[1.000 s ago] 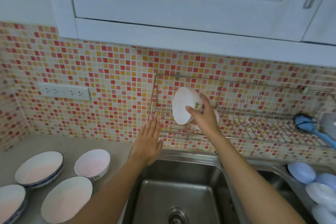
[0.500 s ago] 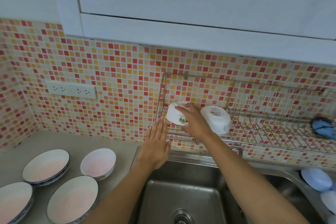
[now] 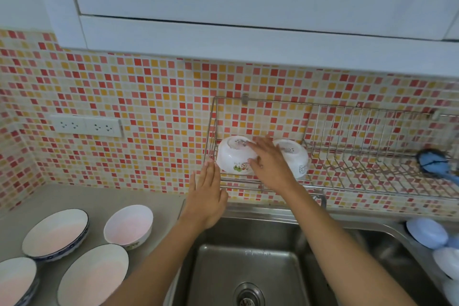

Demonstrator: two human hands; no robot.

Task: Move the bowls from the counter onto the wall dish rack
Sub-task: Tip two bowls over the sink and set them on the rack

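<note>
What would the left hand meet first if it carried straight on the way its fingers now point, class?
The left hand points up and slightly right. Its fingertips sit at the wall rack's left front corner, beside the upturned white bowl. It would probably meet the rack wire or that bowl first; depth is unclear.

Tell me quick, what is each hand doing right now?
Left hand: open and flat, holding nothing.
Right hand: fingers spread, resting on the upside-down white bowl in the wall dish rack, not gripping.
</note>
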